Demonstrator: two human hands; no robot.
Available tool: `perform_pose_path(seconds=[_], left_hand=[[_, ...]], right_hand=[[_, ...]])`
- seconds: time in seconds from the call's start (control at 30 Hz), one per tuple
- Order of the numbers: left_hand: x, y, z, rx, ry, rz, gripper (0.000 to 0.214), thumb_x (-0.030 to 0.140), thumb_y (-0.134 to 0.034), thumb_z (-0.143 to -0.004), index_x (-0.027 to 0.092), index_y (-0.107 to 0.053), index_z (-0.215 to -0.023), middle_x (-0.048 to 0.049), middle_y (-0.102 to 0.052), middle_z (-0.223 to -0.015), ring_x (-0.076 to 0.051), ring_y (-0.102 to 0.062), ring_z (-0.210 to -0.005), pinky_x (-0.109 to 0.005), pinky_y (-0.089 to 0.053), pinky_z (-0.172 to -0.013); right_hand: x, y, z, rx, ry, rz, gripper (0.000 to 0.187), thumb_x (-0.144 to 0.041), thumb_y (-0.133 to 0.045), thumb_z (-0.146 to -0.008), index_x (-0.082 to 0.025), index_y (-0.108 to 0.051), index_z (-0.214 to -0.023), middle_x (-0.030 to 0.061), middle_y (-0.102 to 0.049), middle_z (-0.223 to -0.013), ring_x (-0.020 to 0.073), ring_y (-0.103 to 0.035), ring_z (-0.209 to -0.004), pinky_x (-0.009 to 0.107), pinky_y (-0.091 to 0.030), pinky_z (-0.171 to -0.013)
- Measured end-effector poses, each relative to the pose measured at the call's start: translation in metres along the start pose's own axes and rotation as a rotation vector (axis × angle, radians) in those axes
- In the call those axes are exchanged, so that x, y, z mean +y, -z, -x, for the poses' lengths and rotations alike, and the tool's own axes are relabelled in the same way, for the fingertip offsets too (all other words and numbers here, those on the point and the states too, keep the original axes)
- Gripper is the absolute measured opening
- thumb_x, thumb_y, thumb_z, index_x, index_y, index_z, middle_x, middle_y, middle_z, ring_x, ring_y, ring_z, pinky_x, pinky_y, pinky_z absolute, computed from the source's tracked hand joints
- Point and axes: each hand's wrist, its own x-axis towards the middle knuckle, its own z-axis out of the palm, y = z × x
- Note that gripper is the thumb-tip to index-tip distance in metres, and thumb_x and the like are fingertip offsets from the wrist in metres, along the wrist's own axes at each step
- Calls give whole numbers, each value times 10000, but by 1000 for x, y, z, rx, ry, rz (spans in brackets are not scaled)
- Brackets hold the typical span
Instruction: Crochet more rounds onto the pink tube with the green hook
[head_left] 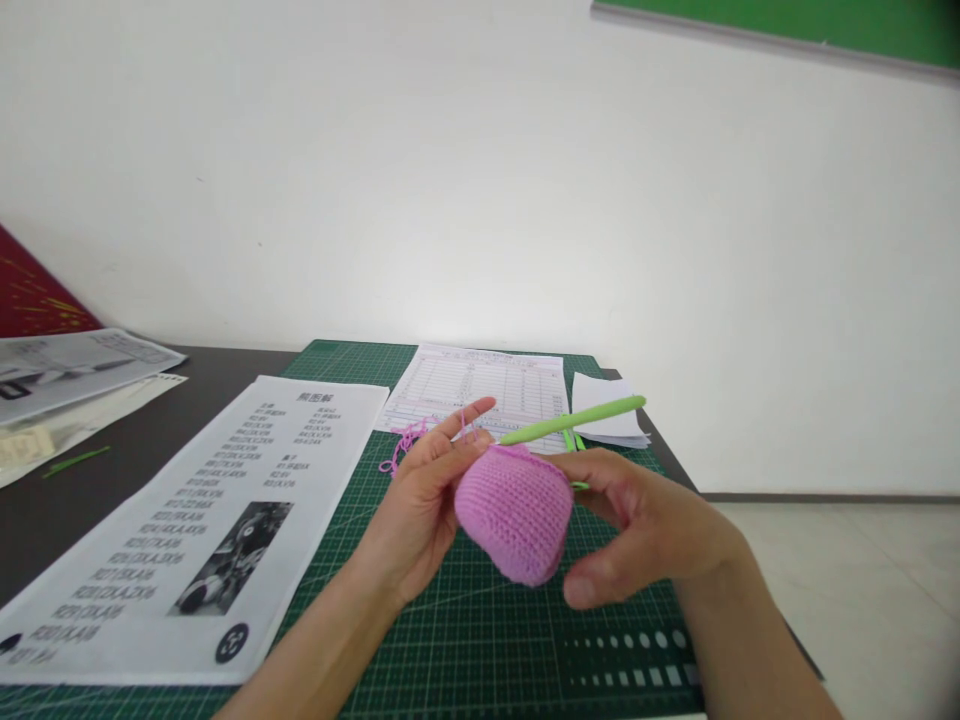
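A pink crocheted piece (pixel 514 515), rounded like a small cup, is in front of me above the cutting mat. My left hand (pixel 424 490) pinches its upper left edge between thumb and fingers, the index finger stretched out with pink yarn (pixel 466 428) running over it. A green crochet hook (pixel 577 420) sits at the top edge, its tip hidden by the stitches and its handle pointing right, free of my right hand. On the right, my right hand (pixel 637 515) is open with the thumb spread apart; its fingers reach to the piece's right edge, their tips partly hidden.
Beneath lies a green cutting mat (pixel 480 640) on a dark table (pixel 225 365). A printed pattern sheet (pixel 300 480) lies left, a form (pixel 487 375) behind, and white papers (pixel 607 425) at the right. Loose pink yarn (pixel 405 440) lies behind my left hand. Green strips (pixel 571 438) lie near the hook.
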Motion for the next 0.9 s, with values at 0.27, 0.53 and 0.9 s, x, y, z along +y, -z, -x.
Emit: perform_pose_path(seconds=[0.27, 0.53, 0.9], left_hand=[[-4, 0, 7, -40, -218, -153, 518, 221, -712, -846, 212, -529, -1331, 64, -533, -667, -74, -438, -544, -177, -376, -547], [-8, -2, 13, -135, -263, -328, 496, 256, -651, -900, 254, -480, -1366, 46, -533, -679, -92, -366, -537, -232, -255, -492], [-8, -3, 8, -138, -211, -258, 605, 186, -694, -848, 213, -425, -1390, 19, -610, -780, -103, -504, -666, -210, -389, -620]], right_hand=[[7, -10, -12, 191, 23, 37, 292, -453, -627, -881, -183, -600, -988, -2, -523, -852, 111, -487, -762, 229, -437, -672], [13, -28, -25, 471, 116, 248, 440, -480, -472, -951, -187, -426, -626, -57, -379, -553, 79, -332, -525, 226, -278, -483], [14, -33, -21, 643, 367, 834, 177, -156, -504, -909, -183, -561, -743, 14, -584, -670, 130, -475, -630, 297, -361, -622]])
